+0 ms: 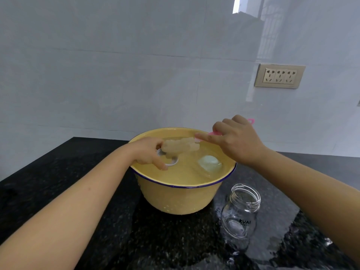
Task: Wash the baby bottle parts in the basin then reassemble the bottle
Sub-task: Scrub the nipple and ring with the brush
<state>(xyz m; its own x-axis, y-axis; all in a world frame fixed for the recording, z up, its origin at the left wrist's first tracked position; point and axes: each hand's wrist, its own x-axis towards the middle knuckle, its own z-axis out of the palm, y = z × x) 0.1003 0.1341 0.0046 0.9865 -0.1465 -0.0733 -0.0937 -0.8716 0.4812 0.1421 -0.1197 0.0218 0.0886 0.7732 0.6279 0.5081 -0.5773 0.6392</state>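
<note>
- Two hands are working over one basin.
- The left hand (149,152) is curling its fingers round one white ring (172,162), gripping it right at the water's surface on the basin's left side.
- The right hand (237,142) is gripping one pink-handled brush (181,148), with the forefinger stretching along the handle.
- The brush's pale sponge head is reaching across to the ring by the left fingers; it is blurring, so I cannot tell whether they touch.
- One pale part (210,162) is sitting in the water at the right, apart from both hands.
- The yellow basin (175,199), blue-rimmed, is holding water nearly to the brim.
- One clear glass bottle (241,211) is standing open-mouthed on the black counter (78,156), just beside the basin's right.
- One socket plate (279,76) with three outlets is showing on the wall (116,75).
</note>
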